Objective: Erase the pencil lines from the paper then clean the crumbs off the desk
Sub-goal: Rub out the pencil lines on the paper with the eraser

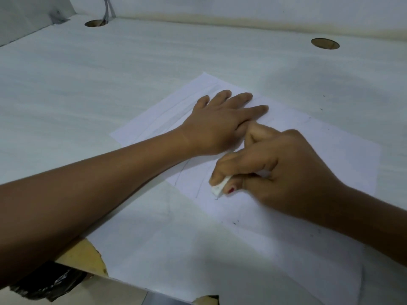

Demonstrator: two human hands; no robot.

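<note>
On the paper [308,137], left hand [218,124] flat, right hand [275,170] pinching eraser [220,186]

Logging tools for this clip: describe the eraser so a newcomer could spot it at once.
On the desk lies a sheet of paper. Near its lower edge the right hand pinches the eraser, a small white block poking out beside a red-painted thumbnail.

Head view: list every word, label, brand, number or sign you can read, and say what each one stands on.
None can be read.
Paper: only faint pencil lines, no letters or numbers.
Eraser, held in the right hand: no visible print.
Desk: no labels or signs.
Left hand: lies flat on the paper and covers part of it.
</note>
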